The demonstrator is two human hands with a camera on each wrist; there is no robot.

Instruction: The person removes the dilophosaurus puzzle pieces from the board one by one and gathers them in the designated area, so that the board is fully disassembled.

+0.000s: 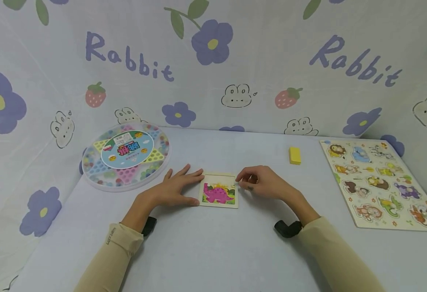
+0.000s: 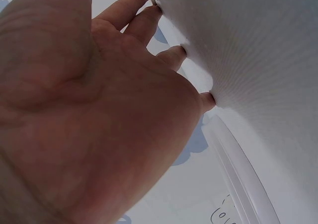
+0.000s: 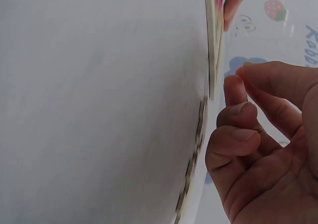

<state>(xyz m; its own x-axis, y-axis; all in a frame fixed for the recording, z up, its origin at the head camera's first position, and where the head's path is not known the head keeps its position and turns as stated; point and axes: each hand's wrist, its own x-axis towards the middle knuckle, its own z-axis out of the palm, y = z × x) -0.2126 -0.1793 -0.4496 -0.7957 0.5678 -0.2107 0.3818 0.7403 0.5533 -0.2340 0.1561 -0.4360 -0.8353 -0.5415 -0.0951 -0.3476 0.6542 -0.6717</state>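
Observation:
A small wooden puzzle tray (image 1: pixel 218 205) lies flat on the table between my hands, with a magenta dinosaur picture (image 1: pixel 218 194) filling its lower part. Pale wood shows along the upper part. My left hand (image 1: pixel 175 187) is spread palm down at the tray's left side, its thumb and index fingertips right at the edge. At the right edge, near the upper corner, is my right hand (image 1: pixel 263 181). Its fingers are curled, and the thumb and index tips (image 3: pixel 239 72) come together with nothing visible between them.
A round Chinese checkers board (image 1: pixel 127 151) lies at the back left. A yellow block (image 1: pixel 295 155) rests at the back right, beside a large animal puzzle board (image 1: pixel 381 182). In the right wrist view, a thin jagged edge (image 3: pixel 191 159) lies low on the table.

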